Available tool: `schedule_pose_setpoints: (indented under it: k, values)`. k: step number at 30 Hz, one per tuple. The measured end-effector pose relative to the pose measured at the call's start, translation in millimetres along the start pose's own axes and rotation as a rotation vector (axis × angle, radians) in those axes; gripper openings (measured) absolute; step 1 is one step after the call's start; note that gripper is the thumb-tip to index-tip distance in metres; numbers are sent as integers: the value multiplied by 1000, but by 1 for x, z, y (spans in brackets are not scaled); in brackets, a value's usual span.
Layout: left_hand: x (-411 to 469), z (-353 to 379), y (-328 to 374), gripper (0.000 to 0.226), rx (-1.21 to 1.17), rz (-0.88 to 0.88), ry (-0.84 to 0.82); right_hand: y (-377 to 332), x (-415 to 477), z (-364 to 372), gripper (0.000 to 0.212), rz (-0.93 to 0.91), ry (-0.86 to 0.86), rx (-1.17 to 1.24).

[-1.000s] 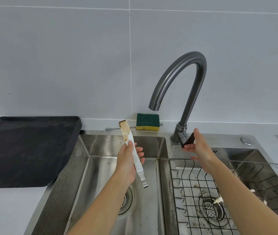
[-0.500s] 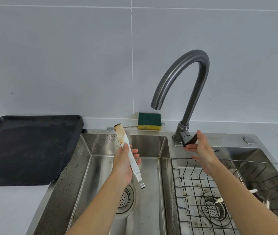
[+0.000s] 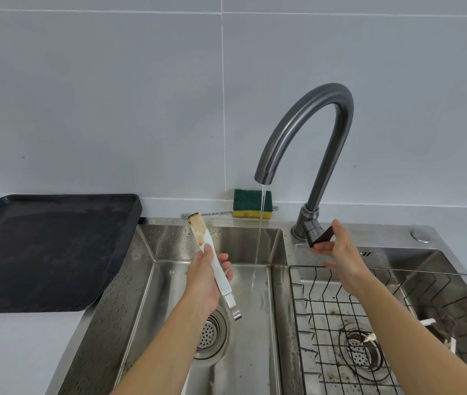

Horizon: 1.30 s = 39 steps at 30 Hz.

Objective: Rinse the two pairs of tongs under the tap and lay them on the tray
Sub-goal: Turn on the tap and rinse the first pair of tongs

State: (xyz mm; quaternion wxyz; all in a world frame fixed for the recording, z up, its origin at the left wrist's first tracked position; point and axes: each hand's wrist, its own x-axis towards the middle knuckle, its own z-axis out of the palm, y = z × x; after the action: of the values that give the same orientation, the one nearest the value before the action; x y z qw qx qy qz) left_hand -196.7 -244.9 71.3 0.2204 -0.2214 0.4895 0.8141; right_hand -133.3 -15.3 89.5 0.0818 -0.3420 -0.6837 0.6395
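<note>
While water [image 3: 260,223] runs in a thin stream from the tap [image 3: 306,129] into the left basin [image 3: 255,323], the items stand as follows.

Left hand [image 3: 205,277]: closed around the white tongs [image 3: 214,263], fingers wrapped over the middle of the handle, above the left basin and just left of the stream, not touching it.

Tongs: arms pressed together, tilted; stained brown tip up and toward the back left, metal hinge end down, above the drain [image 3: 208,334].

Right hand [image 3: 337,249]: on the dark lever [image 3: 319,238] at the tap's base, thumb under it, fingers over it, loosely curled rather than clenched.

Second tongs [image 3: 437,326]: white-and-dark piece in the right basin [image 3: 454,269], under the wire rack [image 3: 340,309], at the far right; detail hard to make out.

Tray [image 3: 50,252]: black, on the counter [image 3: 13,352] left of the sink, nothing on it.

Sponge [image 3: 251,203]: green over yellow, on the ledge against the tiled wall [image 3: 112,95], behind the stream.

Right basin: dark grime around its drain.
</note>
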Motion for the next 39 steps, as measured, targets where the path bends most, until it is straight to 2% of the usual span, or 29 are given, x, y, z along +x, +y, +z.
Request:
schedule_pose_setpoints:
  k: [12, 20, 22, 25, 28, 30, 32, 36, 39]
  values:
    - [1, -2, -1, 21, -4, -19, 13, 0, -4, 0, 39, -30, -2, -17]
    - [1, -5, 2, 21, -24, -14, 20, 1, -7, -1, 48, -21, -2, -35]
    - [2, -7, 3, 22, -23, -15, 28, 0, -9, 0, 51, -43, 56, -49]
    - [2, -8, 5, 22, -22, -11, 33, 0, -17, 3, 52, -148, 285, -76]
    - [4, -7, 5, 22, -13, 10, 42, -6, -29, 8, 39, -279, 437, -31]
    - [4, -6, 4, 22, -10, 21, 45, -11, -35, 17, 27, -315, 390, 10]
    - [5, -4, 2, 22, -5, 24, 46, -14, -40, 30, 16, -270, 261, 81]
    - [3, -4, -1, 22, 3, 28, 46, -16, -45, 63, 12, -15, -12, 279]
    - [1, -7, -1, 22, 16, 38, 58, -15, -44, 84, 12, 124, -130, 404]
